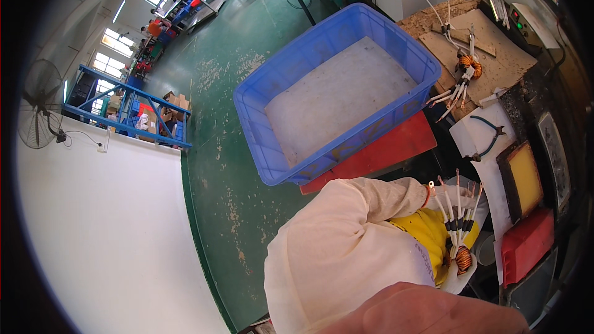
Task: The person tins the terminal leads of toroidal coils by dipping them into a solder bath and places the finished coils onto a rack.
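Note:
A copper-wound toroidal coil (463, 260) is at the lower right, in front of my yellow apron (427, 232). Several white-sleeved wire leads (456, 213) with black bands and bare copper ends fan up from it. My right hand (456, 281), in a white glove, is closed around the coil from below. My left hand (456, 195), also white-gloved, is at the upper part of the leads and seems closed on them. The leads cover part of its fingers. A cream sleeve covers my left arm.
A big blue bin (337, 154) rests over a red board (377, 154). On the cardboard-covered bench lies another coil (468, 68) with leads. Cutting pliers (492, 139), a yellow block in a dark frame (523, 179) and a red box (527, 246) are at the right.

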{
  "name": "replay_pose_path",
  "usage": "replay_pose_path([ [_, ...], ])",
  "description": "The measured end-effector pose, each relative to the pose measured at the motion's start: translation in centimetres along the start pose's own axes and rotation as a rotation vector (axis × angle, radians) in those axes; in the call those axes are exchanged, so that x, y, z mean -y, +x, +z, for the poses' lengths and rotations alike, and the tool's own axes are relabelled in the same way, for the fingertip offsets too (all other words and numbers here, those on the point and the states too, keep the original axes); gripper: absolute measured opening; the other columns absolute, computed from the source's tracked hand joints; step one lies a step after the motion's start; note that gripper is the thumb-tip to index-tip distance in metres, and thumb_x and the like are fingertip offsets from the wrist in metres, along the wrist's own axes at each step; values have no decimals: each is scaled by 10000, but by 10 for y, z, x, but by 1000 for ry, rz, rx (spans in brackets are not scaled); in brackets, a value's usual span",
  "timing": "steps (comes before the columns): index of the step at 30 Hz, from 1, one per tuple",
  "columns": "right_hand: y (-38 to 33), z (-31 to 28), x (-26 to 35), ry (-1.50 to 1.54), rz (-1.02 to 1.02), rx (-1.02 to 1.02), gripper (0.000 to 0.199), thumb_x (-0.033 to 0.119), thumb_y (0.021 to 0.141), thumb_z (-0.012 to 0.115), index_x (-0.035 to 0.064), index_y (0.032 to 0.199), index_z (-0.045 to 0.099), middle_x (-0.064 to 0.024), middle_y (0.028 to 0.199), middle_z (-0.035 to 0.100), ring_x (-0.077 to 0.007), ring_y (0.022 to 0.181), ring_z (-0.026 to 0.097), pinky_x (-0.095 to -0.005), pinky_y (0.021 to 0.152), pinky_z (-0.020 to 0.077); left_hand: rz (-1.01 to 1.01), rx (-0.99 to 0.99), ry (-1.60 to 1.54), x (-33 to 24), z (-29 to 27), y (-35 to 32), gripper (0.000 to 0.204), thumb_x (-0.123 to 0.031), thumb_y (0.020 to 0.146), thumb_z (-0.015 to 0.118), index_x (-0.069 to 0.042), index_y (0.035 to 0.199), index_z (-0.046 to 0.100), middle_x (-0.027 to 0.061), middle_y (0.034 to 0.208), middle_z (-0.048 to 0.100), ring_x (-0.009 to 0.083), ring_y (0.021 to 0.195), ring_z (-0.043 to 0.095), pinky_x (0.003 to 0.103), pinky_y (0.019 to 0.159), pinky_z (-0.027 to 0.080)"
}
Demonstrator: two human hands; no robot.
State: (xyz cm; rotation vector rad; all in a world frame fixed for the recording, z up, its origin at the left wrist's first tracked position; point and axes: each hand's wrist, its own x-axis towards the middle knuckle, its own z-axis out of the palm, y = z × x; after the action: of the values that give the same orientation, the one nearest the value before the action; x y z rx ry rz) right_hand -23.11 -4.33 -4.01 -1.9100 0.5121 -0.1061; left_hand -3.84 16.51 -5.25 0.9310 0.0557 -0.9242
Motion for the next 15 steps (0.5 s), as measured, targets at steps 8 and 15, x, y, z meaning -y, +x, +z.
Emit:
replay_pose_path([
  [8, -4, 4, 4, 75, 51, 20, 560, -76, 813, 629, 21, 1342, 472, -136, 1241, 540, -231, 1086, 579, -305, 967, 476, -108, 44, -44, -8, -3, -5, 349, -399, 950, 641, -51, 968, 653, 72, 853, 697, 168, 684, 662, 323, 603, 541],
  [15, 2, 6, 3, 62, 29, 3, 538, -65, 811, 624, 19, 1324, 486, -130, 1227, 541, -224, 1071, 573, -301, 956, 474, 57, -109, 47, -25, -11, -12, 395, -413, 903, 700, -41, 1037, 702, 78, 884, 706, 179, 759, 676, 326, 674, 548],
])
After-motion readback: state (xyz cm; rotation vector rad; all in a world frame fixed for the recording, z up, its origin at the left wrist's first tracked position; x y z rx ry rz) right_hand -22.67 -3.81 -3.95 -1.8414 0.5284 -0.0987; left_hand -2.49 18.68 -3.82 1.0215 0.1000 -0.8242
